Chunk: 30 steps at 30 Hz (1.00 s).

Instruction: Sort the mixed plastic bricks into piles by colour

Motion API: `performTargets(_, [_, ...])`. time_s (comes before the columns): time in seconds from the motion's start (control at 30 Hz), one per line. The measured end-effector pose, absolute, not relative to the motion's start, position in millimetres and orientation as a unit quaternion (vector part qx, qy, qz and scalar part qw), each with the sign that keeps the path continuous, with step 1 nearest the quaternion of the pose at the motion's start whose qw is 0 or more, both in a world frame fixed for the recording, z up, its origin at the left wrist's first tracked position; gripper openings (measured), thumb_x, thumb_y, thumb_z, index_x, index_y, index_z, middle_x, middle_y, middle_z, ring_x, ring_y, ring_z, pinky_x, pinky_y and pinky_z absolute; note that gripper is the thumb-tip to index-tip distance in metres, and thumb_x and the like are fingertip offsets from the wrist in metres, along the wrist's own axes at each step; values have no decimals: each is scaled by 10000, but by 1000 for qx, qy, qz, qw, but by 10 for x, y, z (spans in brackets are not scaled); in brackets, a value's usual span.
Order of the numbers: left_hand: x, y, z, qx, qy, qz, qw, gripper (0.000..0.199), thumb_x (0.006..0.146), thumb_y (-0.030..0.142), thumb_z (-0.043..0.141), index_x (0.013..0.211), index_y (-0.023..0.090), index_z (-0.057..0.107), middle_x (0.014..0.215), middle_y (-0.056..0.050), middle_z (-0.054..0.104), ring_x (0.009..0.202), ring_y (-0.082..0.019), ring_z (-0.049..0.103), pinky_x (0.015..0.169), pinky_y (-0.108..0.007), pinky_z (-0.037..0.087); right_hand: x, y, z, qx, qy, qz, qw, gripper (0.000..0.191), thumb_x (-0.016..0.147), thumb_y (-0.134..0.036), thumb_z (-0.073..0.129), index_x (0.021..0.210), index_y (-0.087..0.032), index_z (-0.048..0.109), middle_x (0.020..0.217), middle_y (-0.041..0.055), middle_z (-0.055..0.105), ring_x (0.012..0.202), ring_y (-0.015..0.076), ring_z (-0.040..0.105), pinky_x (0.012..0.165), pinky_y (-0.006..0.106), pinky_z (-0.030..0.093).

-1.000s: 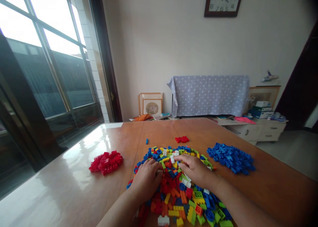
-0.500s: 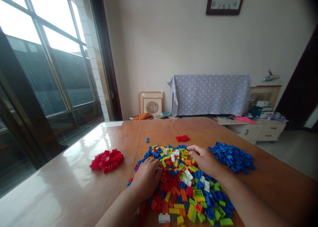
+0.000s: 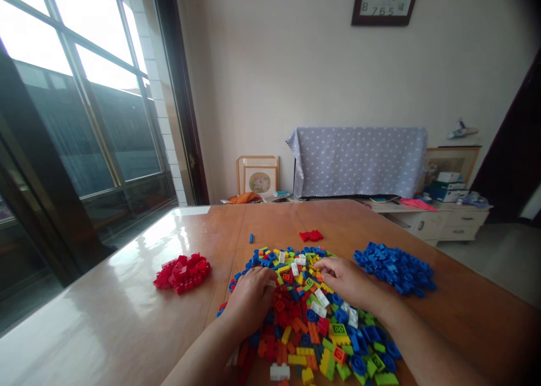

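A wide heap of mixed toy bricks [image 3: 296,313] in several colours covers the near middle of the table. On the heap's left side rests my left hand [image 3: 253,293], its fingers curled down among the bricks; a white piece shows beside its fingertips, and whether it is held is hidden. My right hand [image 3: 344,279] reaches over the heap's upper right, fingers bent and fingertips at the bricks; what they hold, if anything, is too small to tell. A pile of red bricks [image 3: 181,273] lies left of my left hand, and a pile of blue bricks [image 3: 395,267] lies right of my right hand.
Beyond the heap are a small row of red bricks [image 3: 311,235] and one blue brick [image 3: 251,238] on the wooden table [image 3: 211,228]. Behind the table stand a low cabinet [image 3: 459,222] and something under a dotted cloth [image 3: 359,160].
My right hand has moved slightly left and nearer to me, its fingertips lower over the bricks. My left hand stays in nearly the same spot.
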<state>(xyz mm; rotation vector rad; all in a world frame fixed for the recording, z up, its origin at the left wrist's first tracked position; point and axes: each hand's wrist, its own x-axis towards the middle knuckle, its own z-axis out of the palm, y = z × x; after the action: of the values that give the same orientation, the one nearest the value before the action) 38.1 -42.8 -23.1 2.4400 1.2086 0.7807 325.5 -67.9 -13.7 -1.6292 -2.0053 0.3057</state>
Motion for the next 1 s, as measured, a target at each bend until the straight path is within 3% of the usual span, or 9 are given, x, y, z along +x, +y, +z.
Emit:
performTargets(0.2, [387,-446,-197,844,434,272,157,225,876,175,508,1038,258,640,1057,-26,695,1024,-209,610,825,-273,421,3280,-652,-148,-606,-727,125,297,336,857,-242,488,1111,-230,708,1088,49,736,1017,221,659,857,300,474])
performTargets(0.6, [381,-510,-82,858,412,258,167,179,904,277,534,953,256,704,935,-39,704,926,-215,619,801,-280,438,3235,-626,-246,-592,-699,169,364,376,896,-355,489,1203,-223,661,905,21,721,858,210,656,793,315,493])
performTargets(1.0, [356,-571,-6,859,406,274,151,227,914,269,513,1023,249,711,1014,-59,702,988,-228,614,868,-309,452,3058,-691,-216,-538,-667,310,412,441,906,-458,543,1255,-200,624,1024,56,709,938,201,662,793,295,542])
